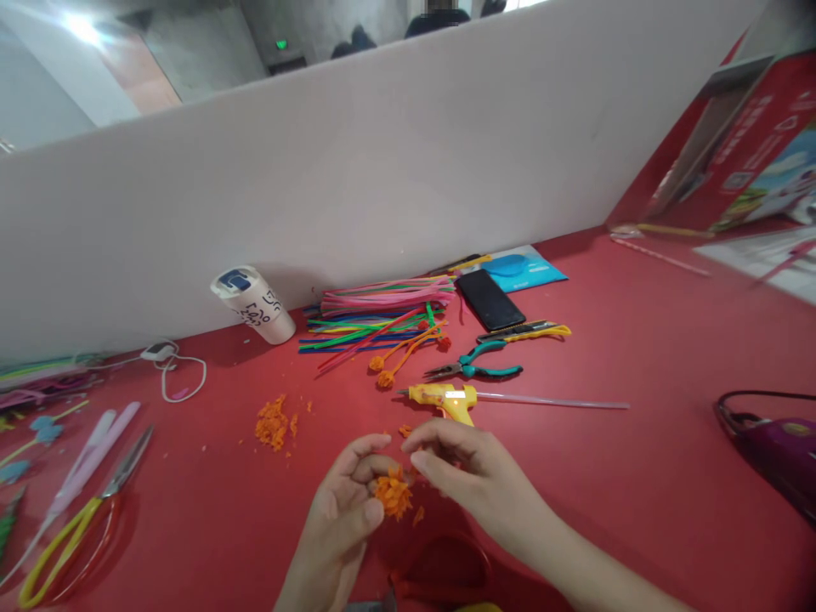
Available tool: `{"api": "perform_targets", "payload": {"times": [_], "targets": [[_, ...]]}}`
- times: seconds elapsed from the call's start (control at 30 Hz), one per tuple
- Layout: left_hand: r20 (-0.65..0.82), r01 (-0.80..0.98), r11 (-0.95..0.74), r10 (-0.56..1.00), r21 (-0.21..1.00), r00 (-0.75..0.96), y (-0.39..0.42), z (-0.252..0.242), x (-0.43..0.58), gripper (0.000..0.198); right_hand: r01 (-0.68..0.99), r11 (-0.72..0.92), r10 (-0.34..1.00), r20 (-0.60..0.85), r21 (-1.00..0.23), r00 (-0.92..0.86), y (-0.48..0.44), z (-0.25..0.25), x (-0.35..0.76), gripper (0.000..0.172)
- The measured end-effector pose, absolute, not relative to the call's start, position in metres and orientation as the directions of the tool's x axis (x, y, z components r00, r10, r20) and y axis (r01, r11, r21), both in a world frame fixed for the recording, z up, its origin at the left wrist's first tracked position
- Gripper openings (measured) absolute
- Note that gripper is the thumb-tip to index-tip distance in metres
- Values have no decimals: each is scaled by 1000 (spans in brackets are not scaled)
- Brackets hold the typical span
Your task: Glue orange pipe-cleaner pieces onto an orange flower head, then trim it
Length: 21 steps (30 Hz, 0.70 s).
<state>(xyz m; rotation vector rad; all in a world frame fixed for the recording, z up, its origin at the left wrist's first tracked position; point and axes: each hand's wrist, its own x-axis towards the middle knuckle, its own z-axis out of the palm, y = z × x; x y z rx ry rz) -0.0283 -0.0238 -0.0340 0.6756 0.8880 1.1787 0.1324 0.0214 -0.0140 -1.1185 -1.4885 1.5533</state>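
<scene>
Orange flower sits pinched in the left hand — right hand just beside, its grip unclear.

The orange piece looks rough and fuzzy, perhaps of chenille, though the blur does not let me be sure. The bench has a smooth surface with a soft shine. The glue gun is of glossy plastic, the scissors have bare metal blades, and the white partition is smooth and matt.
</scene>
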Motion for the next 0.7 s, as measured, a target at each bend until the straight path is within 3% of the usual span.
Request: {"api": "perform_targets", "payload": {"times": [0.2, 0.33, 0.53, 0.7], "targets": [[-49, -215, 39, 998, 976, -41, -32, -38, -26, 60, 101, 80, 897, 28, -992, -441, 18, -14, 131, 11], [6, -51, -14, 987, 999, -158, -38, -34, -23, 60, 47, 47, 880, 19, -998, -475, 14, -14, 130, 9], [28, -184, -57, 987, 981, -157, -36, -30, -20, 62, -55, -23, 883, 5, -998, -470, 11, -17, 128, 16], [77, -279, -112, 988, 954, -134, -33, -24, -20, 55, -93, 28, 882, 69, -995, -466, 7, -12, 130, 23]]}}
